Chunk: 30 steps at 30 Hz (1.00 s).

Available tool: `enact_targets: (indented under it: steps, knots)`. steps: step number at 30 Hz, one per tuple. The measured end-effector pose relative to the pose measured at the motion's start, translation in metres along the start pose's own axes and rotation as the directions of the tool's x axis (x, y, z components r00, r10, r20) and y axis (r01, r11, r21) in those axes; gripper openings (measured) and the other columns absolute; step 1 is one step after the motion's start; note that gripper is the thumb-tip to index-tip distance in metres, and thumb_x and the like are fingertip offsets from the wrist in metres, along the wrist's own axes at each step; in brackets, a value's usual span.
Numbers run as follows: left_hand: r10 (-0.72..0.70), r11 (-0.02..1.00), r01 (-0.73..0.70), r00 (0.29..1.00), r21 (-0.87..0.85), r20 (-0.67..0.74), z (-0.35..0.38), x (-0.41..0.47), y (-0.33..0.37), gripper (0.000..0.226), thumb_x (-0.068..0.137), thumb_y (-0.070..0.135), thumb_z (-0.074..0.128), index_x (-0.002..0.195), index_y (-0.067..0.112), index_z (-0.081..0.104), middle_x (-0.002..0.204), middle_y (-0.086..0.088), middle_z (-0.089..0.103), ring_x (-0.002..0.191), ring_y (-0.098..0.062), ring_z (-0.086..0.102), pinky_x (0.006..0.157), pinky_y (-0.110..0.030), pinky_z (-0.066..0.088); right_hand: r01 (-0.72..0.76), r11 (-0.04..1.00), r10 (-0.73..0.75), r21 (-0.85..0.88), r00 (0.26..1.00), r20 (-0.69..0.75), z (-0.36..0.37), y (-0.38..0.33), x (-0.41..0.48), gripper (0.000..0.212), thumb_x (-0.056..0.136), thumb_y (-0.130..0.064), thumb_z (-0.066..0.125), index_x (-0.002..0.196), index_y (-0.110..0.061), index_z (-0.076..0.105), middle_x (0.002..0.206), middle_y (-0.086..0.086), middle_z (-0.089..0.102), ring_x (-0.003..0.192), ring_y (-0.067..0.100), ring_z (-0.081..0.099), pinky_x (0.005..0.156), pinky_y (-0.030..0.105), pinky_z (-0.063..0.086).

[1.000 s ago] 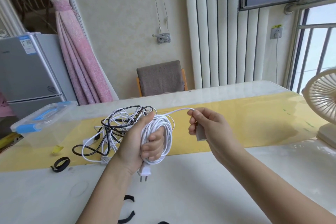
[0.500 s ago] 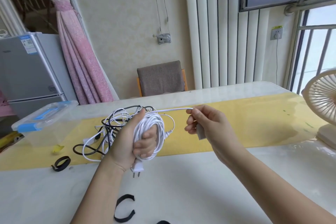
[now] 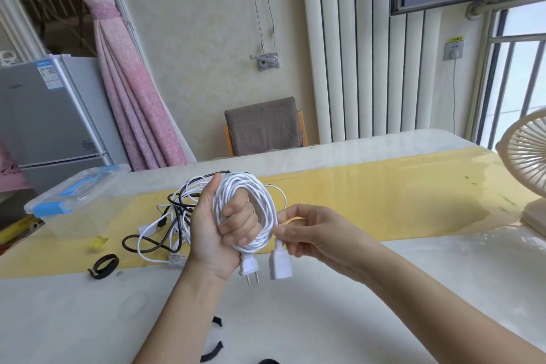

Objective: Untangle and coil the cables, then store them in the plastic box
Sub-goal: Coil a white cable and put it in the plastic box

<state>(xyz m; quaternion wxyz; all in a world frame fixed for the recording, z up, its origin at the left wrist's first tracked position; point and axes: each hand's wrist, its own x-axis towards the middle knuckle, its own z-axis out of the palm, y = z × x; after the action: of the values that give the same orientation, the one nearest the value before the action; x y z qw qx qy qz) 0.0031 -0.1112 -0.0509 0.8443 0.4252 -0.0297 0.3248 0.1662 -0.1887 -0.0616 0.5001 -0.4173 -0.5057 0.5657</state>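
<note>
Centre of frame: left hand (image 3: 217, 227) closed around a white cable coil (image 3: 257, 213), two-pin plug (image 3: 249, 267) hanging below the fist. Just right of it, right hand (image 3: 313, 230) pinching the cable's free end above the white socket end (image 3: 280, 266). Behind the left hand, tangled black and white cables (image 3: 165, 233) on the surface (image 3: 384, 289). Left of frame, lidded plastic box (image 3: 71, 201).

This is looking like a room in a home, perhaps a dining area. A table (image 3: 384, 289) is filling the foreground; behind it a chair (image 3: 263, 127) is standing, left of it a fridge (image 3: 50, 115) and pink curtain (image 3: 133, 97), on its right edge a fan (image 3: 529, 174).
</note>
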Motion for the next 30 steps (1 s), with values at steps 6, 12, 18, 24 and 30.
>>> enact_targets:
  steps: [6, 12, 18, 24, 30]
  knots:
    - [-0.020, 0.992, 0.045, 0.978, -0.115, 0.209, -0.001, 0.005, -0.008, 0.047, 0.101, 0.042, 0.020, 0.068, 0.015, 0.039, 0.051, -0.003, 0.039, 0.046, -0.018, 0.036, 0.052, -0.029, 0.034, -0.072, 0.992, 0.050, 0.101, 0.977, 0.210, -0.003, 0.000, 0.000, 0.037, 0.078, -0.013, 0.069, 0.114, -0.008, 0.062, 0.072, 0.003, 0.060, 0.056, 0.007, 0.056, 0.058, 0.015, 0.049]
    - [0.024, 0.999, -0.028, 0.996, -0.046, -0.080, 0.012, 0.006, -0.016, 0.056, 0.091, 0.046, 0.038, 0.045, 0.015, 0.048, 0.032, 0.004, 0.039, 0.030, -0.011, 0.022, 0.035, -0.021, 0.035, -0.081, 0.968, 0.034, 0.236, 0.979, 0.199, -0.001, 0.009, 0.006, 0.024, 0.078, -0.011, 0.070, 0.100, -0.007, 0.064, 0.080, 0.002, 0.057, 0.060, 0.005, 0.050, 0.053, 0.013, 0.043]
    - [0.084, 0.992, -0.036, 0.901, 0.119, -0.426, 0.023, 0.015, -0.015, 0.067, 0.086, 0.064, 0.034, 0.038, 0.018, 0.041, 0.035, 0.005, 0.032, 0.028, -0.007, 0.032, 0.030, -0.017, 0.031, -0.018, 0.985, -0.008, 0.171, 0.989, 0.146, 0.001, 0.008, 0.006, 0.019, 0.076, -0.014, 0.072, 0.087, -0.009, 0.057, 0.067, -0.001, 0.050, 0.054, 0.003, 0.043, 0.053, 0.013, 0.036]
    - [0.246, 0.907, -0.067, 0.885, 0.416, -0.395, 0.007, 0.017, -0.024, 0.045, 0.059, 0.055, 0.081, 0.059, 0.017, 0.056, 0.054, 0.001, 0.041, 0.053, -0.013, 0.048, 0.054, -0.025, 0.048, 0.127, 0.991, -0.125, 0.032, 0.991, -0.044, 0.001, 0.004, 0.007, 0.013, 0.078, -0.008, 0.071, 0.078, -0.015, 0.060, 0.060, 0.001, 0.042, 0.049, 0.006, 0.036, 0.048, 0.014, 0.027]
    - [0.176, 0.929, -0.052, 0.933, 0.366, -0.314, 0.008, 0.018, -0.031, 0.043, 0.068, 0.050, 0.078, 0.069, 0.017, 0.051, 0.080, -0.014, 0.041, 0.066, -0.028, 0.047, 0.052, -0.037, 0.045, 0.248, 0.968, -0.243, 0.025, 0.962, -0.125, 0.010, 0.007, 0.004, 0.013, 0.081, 0.003, 0.068, 0.085, -0.009, 0.064, 0.057, 0.000, 0.053, 0.047, 0.011, 0.044, 0.046, 0.017, 0.038]
